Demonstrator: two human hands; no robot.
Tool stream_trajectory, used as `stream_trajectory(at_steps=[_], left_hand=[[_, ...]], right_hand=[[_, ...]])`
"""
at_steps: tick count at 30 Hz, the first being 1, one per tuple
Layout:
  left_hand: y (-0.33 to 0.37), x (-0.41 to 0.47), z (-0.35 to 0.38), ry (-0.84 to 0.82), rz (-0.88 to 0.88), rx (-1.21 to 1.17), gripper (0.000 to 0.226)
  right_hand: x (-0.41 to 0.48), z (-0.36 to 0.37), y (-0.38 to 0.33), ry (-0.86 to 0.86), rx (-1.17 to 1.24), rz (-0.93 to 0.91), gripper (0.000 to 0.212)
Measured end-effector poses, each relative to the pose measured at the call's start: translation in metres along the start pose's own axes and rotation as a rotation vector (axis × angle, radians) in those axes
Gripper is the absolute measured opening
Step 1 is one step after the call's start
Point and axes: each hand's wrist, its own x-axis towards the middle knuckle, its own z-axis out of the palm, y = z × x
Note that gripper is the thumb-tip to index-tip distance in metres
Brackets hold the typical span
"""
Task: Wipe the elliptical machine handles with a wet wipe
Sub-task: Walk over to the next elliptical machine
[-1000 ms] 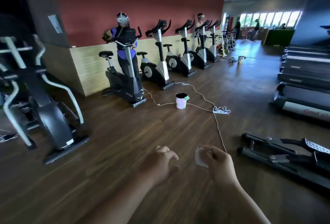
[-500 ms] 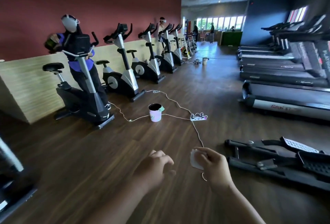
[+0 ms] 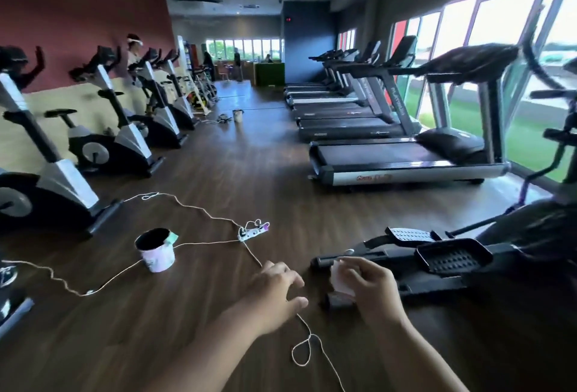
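My right hand (image 3: 370, 290) pinches a white wet wipe (image 3: 338, 279) at the lower middle of the head view. Just left of it, my left hand (image 3: 274, 293) hangs with loosely curled fingers and holds nothing. A black elliptical machine (image 3: 452, 259) lies at the right, its pedals and rails on the floor beyond my right hand. Its dark curved handles (image 3: 540, 73) rise at the far right edge against the windows, blurred and partly cut off.
A white cable with a power strip (image 3: 252, 231) snakes across the wood floor past a small pink bin (image 3: 156, 251). Exercise bikes (image 3: 106, 142) line the left wall, treadmills (image 3: 406, 157) the right. People stand in the distance.
The view has swung to the right: the bikes slid left, the treadmills and windows came in, and the elliptical on the right is now close. My hands keep their pose, the wipe still held.
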Motion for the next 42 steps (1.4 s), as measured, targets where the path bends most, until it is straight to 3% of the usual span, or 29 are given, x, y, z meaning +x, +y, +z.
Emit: stream_trajectory(at_steps=[7, 17, 29, 42], left_hand=[[-0.001, 0.152, 0.005, -0.110, 0.276, -0.016, 0.041], [0.088, 0.339, 0.054, -0.188, 0.623, -0.024, 0.041], [0.256, 0.548, 0.135, -0.298, 0.765, -0.070, 0.041], [0.340, 0.653, 0.174, -0.357, 0.965, -0.140, 0.043]], right_hand=[[0.084, -0.026, 0.001, 0.298, 0.010, 0.052, 0.022], [0.187, -0.134, 0.033, 0.654, 0.074, 0.091, 0.024], [0.333, -0.318, 0.057, 0.831, 0.058, 0.094, 0.010], [0.398, -0.392, 0.062, 0.967, 0.045, 0.089, 0.011]])
